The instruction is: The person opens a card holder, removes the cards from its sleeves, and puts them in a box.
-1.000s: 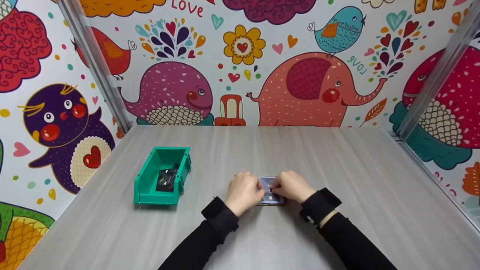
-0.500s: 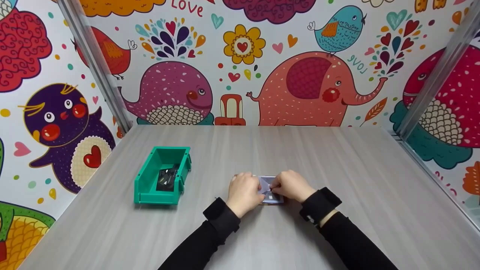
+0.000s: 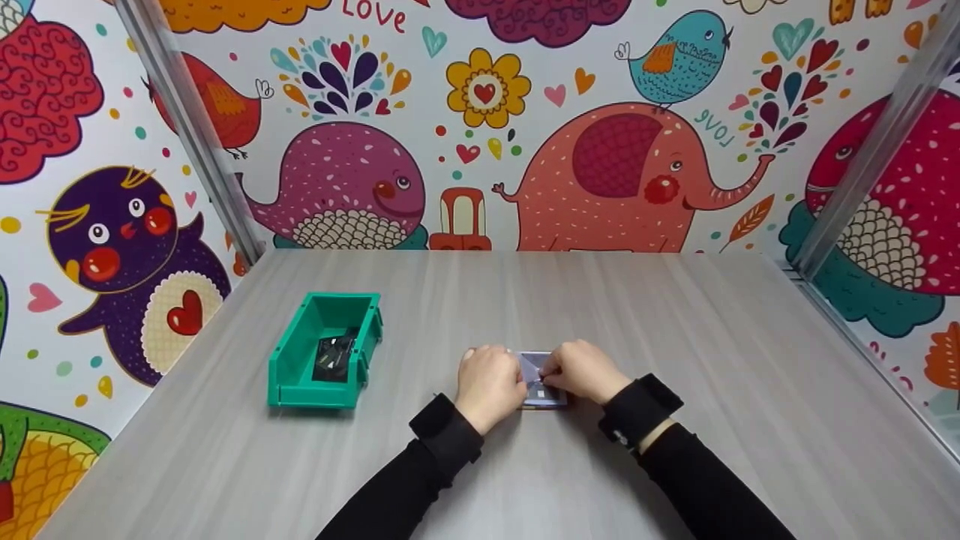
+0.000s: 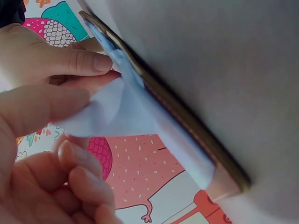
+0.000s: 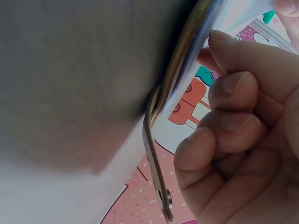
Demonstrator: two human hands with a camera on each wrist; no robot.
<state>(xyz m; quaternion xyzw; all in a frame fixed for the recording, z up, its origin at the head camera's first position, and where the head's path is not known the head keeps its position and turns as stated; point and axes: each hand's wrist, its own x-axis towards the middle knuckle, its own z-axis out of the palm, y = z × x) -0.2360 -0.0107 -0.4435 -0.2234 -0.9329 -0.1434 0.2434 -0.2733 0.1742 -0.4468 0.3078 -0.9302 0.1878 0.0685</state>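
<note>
A small card holder [image 3: 553, 358] lies unfolded on the table between both hands. Its brown leather cover [image 4: 187, 123] shows edge-on in the left wrist view, with pale translucent plastic sleeves [image 4: 149, 109] inside. The left hand [image 3: 489, 382] pinches one sleeve leaf, which stands lifted away from the cover. From the right side, the right hand [image 3: 586, 371] pinches the sleeves with thumb and forefinger, its other fingers curled in. In the right wrist view a leather strap [image 5: 153, 158] with a metal snap [image 5: 169, 199] extends from the cover. The right forefinger is mostly hidden behind the thumb.
A green open-front bin [image 3: 311, 397] stands to the left on the wood-grain table [image 3: 450, 300], with dark flat items [image 3: 335, 358] in it. Panels with cartoon animals [image 3: 607, 187] and metal posts [image 3: 187, 127] enclose the table's back and sides.
The left hand has shifted slightly to the right, its thumb drawn in closer at the card holder. The right hand keeps its place, and the bin has not moved.
</note>
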